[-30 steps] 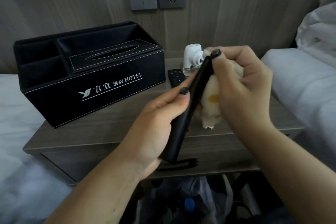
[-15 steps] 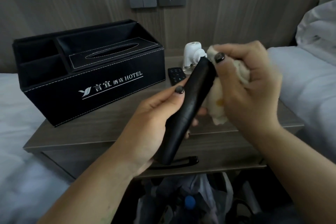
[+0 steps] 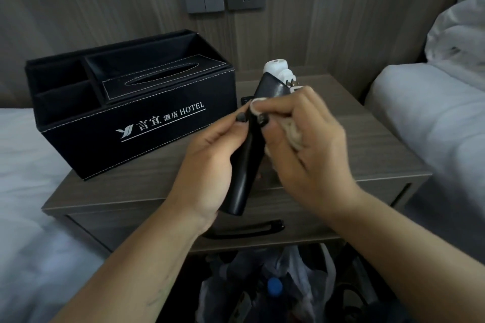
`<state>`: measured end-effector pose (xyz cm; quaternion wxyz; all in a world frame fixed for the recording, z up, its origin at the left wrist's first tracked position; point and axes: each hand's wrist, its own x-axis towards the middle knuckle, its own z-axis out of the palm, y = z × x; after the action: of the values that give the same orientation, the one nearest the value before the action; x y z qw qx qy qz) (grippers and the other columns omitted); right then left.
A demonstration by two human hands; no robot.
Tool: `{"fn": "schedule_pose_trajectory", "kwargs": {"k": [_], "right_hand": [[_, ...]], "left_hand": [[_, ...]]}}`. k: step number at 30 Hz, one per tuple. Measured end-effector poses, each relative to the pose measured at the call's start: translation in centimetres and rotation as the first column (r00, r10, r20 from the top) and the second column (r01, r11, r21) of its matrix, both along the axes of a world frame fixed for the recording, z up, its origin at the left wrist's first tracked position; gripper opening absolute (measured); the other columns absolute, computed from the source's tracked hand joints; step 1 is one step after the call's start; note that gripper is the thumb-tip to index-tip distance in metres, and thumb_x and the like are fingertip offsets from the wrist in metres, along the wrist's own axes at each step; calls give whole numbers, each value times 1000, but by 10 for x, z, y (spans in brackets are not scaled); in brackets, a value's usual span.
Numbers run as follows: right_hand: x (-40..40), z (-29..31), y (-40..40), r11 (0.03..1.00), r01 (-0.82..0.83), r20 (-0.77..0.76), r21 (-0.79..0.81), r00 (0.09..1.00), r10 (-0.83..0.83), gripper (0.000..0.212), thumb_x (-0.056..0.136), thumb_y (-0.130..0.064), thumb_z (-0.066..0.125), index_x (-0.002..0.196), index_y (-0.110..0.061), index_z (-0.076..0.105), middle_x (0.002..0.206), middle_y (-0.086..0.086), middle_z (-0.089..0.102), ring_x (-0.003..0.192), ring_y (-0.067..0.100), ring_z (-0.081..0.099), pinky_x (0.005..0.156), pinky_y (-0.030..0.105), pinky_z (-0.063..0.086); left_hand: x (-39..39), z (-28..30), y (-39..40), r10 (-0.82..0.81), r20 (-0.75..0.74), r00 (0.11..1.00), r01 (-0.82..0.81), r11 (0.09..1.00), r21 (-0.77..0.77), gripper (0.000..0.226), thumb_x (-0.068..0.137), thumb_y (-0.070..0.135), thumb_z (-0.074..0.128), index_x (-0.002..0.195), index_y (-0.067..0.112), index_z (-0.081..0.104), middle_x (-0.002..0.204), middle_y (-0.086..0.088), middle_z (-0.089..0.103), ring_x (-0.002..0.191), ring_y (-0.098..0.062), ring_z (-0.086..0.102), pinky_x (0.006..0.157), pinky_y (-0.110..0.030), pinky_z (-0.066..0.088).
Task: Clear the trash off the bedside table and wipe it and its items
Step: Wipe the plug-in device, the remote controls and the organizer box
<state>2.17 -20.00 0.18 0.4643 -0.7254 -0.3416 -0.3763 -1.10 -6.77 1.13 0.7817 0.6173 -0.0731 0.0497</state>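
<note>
Two hands at work: left hand (image 3: 210, 165) grips black remote (image 3: 248, 165) upright above the bedside table's (image 3: 367, 155) front edge, steadying it; right hand (image 3: 309, 149) pinches cloth (image 3: 291, 131) against it, wiping.

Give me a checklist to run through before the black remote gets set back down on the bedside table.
1. Left hand grips the slim black remote firmly: ok.
2. Right hand holds the cream cloth against it: ok.
3. Whole remote wiped: cannot tell.
4. Bare spot on the grey wooden bedside table to put it: ok.
5. White plug-in device upright, out of the way: ok.
6. Black leather tissue box wiped: cannot tell.
</note>
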Motion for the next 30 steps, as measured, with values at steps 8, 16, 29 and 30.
{"fn": "schedule_pose_trajectory", "kwargs": {"k": [8,16,29,30], "right_hand": [[-22,-12,-3,976,-215,-91,-45,973,210,16,89,7,54,104,6,60,98,10,56,87,10,57,77,18,47],[-44,-6,-46,891,-444,-252,-100,877,409,9,89,3,60,90,-6,61,90,-9,56,83,-1,57,76,12,41],[23,11,-154,869,468,-636,158,721,-273,23,87,-15,58,67,-27,60,65,-16,59,60,-23,50,45,-2,34],[24,10,-155,876,461,-642,145,717,-271,23,87,-16,58,67,-27,60,66,-16,59,60,-24,50,46,-2,34]], "left_hand": [[0,10,-14,-41,-258,965,-19,974,-226,34,80,39,61,100,14,74,82,-4,73,71,-17,70,64,-28,58],[38,59,-42,24,-223,974,-88,956,-280,25,99,31,49,112,13,59,81,-4,65,60,-11,64,47,-19,46],[143,40,-173,343,155,927,-156,-24,987,49,90,16,55,134,2,39,138,-16,37,123,-33,45,86,-33,44],[147,31,-177,373,179,911,-177,-39,983,56,89,16,56,138,0,33,138,-15,34,123,-35,46,91,-36,44]]}}
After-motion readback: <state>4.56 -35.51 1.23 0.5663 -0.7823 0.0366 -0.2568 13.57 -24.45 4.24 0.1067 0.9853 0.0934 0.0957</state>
